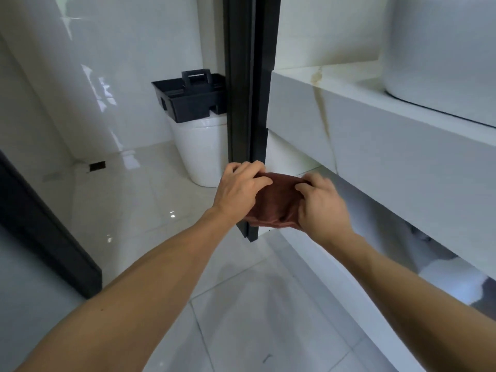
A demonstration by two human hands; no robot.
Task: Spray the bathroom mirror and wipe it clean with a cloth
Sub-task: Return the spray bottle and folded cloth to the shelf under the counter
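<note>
A brown cloth (276, 204) hangs bunched between both hands in front of me, above the floor and beside the vanity. My left hand (239, 190) grips its left upper edge with curled fingers. My right hand (320, 204) pinches the right side, fingers curled into the fabric. No mirror or spray bottle shows in this view.
A black door frame post (245, 89) stands just behind the cloth. A white marble vanity counter (349, 114) with a white basin (442, 44) runs along the right. A black caddy (192, 96) sits on the white toilet (204, 151) at the back. Glossy floor tiles (241, 304) lie below.
</note>
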